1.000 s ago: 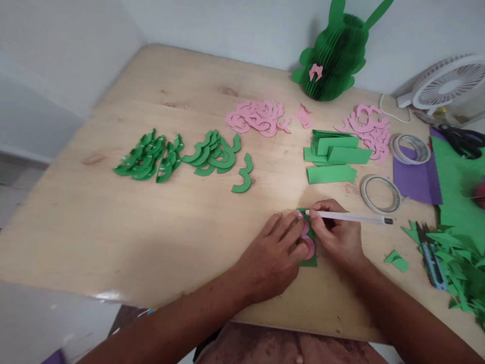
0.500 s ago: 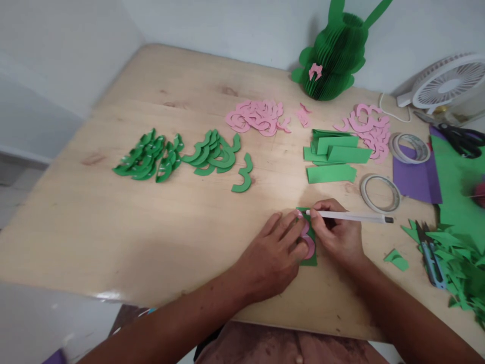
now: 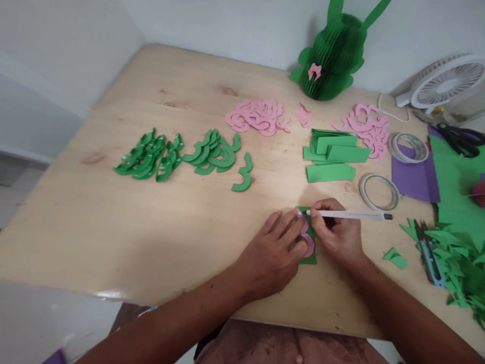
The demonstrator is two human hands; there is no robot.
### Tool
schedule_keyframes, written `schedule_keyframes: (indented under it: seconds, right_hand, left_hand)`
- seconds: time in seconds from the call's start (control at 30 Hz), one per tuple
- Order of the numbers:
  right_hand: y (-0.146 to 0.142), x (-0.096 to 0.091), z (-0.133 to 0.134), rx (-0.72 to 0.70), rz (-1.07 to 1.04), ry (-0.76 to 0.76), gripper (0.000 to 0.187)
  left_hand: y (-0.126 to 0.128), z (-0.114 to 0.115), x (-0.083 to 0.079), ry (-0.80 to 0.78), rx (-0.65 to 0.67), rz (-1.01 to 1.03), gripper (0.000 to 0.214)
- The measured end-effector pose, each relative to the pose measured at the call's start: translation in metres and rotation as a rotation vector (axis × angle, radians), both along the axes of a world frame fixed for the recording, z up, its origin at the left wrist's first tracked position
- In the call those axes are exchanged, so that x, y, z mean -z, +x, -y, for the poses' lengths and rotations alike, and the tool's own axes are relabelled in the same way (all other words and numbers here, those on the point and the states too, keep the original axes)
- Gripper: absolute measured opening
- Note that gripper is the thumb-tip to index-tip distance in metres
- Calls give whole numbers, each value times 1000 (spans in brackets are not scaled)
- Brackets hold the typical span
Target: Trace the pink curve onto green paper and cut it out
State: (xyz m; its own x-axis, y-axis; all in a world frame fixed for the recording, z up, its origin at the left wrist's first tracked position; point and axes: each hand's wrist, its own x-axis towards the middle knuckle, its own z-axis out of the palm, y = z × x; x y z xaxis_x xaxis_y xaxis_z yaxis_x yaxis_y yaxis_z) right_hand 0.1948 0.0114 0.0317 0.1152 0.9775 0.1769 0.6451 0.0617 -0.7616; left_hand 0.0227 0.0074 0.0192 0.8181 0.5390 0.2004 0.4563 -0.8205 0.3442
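Honestly, should the outspread fingers of the left hand [image 3: 270, 252] press too lightly, the pink cutout [image 3: 309, 246] beneath them could skid over the green strip [image 3: 308, 261] on the near tabletop [image 3: 151, 232], nudged by the white pen [image 3: 356, 215] pinched in the right hand [image 3: 338, 233].

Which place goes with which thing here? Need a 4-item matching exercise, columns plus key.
Things:
1. white pen
2. pink cutout
3. blue-handled snips
4. white fan

Places:
A. against the green scraps
B. upper right of the view
C. in the right hand
D. under the left hand, on green paper

Pairs: 1-C, 2-D, 3-A, 4-B
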Motion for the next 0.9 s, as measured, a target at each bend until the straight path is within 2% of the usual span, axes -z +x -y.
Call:
schedule_keyframes:
  seconds: [0.9]
  right_hand:
    - [2, -2, 1, -21, 73, 40, 9]
  left_hand:
    - [0, -1, 1, 13, 2, -9, 17]
